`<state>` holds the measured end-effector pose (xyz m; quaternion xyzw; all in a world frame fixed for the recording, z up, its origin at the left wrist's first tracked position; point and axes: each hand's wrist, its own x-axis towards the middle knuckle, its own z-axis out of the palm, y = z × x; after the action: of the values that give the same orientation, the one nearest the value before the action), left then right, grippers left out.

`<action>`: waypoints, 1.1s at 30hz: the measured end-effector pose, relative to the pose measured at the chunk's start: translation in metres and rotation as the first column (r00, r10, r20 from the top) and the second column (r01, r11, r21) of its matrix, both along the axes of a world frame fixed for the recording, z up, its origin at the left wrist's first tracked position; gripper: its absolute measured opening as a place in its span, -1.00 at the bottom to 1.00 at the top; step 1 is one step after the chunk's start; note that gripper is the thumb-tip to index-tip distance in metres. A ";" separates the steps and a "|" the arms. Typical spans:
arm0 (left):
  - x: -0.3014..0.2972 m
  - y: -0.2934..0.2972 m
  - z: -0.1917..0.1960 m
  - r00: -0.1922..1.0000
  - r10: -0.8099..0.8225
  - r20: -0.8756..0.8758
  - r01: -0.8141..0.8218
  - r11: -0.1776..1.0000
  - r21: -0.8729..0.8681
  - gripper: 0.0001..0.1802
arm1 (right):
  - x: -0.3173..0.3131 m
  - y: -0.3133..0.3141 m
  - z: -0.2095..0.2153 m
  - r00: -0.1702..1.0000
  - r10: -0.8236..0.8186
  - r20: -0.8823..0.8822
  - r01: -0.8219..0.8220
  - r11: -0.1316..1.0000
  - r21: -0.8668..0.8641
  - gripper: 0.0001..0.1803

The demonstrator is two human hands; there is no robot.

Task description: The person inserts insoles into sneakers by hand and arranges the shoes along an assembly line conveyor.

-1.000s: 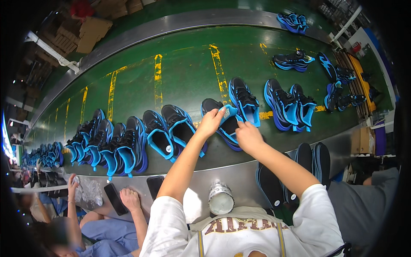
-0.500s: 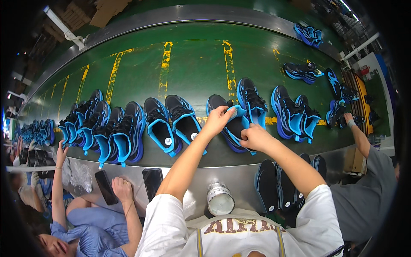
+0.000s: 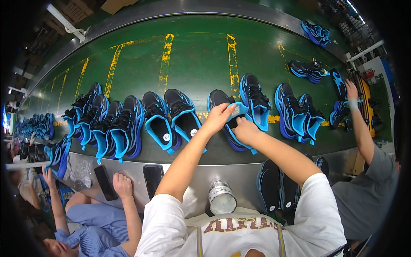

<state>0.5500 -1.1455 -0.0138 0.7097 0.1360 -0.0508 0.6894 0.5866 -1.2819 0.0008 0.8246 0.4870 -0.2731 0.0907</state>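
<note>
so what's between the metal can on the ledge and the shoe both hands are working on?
Head view: between the can and the shoe lie only bare steel ledge and green belt; the forearms pass either side.

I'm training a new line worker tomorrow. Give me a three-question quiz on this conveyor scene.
1. True or false: both hands, left hand and right hand, are at the same black-and-blue sneaker.
2. What blue part are they pressing into that sneaker? A) a lace B) an insole C) a box lid
3. What stands on the metal ledge between the person's forearms?

Key: 1. True. 2. B. 3. A foil-wrapped round container.
</note>
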 end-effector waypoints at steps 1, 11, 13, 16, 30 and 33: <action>0.001 -0.001 -0.001 1.000 -0.001 -0.001 0.001 1.000 -0.001 -0.61 | 0.004 0.003 -0.003 1.000 -0.001 -0.001 0.001 1.000 -0.001 -0.77; 0.000 0.007 -0.010 0.998 -0.062 -0.027 0.056 0.984 -0.169 -0.60 | 0.012 0.018 0.001 0.952 0.277 -0.131 -0.305 0.890 -0.338 -0.60; 0.001 0.006 -0.014 0.999 -0.031 0.044 0.039 0.982 -0.187 -0.60 | 0.014 0.016 -0.009 0.949 0.310 -0.060 -0.314 0.905 -0.286 -0.60; 0.008 -0.001 -0.003 0.994 0.113 0.010 -0.114 0.981 0.158 -0.54 | 0.028 0.015 -0.019 0.891 0.449 -0.066 -0.448 0.848 -0.282 -0.54; -0.004 -0.044 -0.002 0.961 0.136 0.240 -0.240 0.839 0.488 -0.56 | 0.015 0.015 -0.048 0.983 0.137 -0.125 -0.126 0.987 0.097 -0.64; -0.009 -0.044 -0.002 0.938 0.042 0.344 -0.244 0.786 0.568 -0.62 | 0.013 0.021 -0.062 0.991 0.101 -0.090 -0.089 0.988 0.125 -0.65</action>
<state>0.5409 -1.1900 -0.0155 0.8780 0.0880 0.1615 0.4418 0.5994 -1.2611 -0.0609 0.7902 0.5453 -0.2780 0.0300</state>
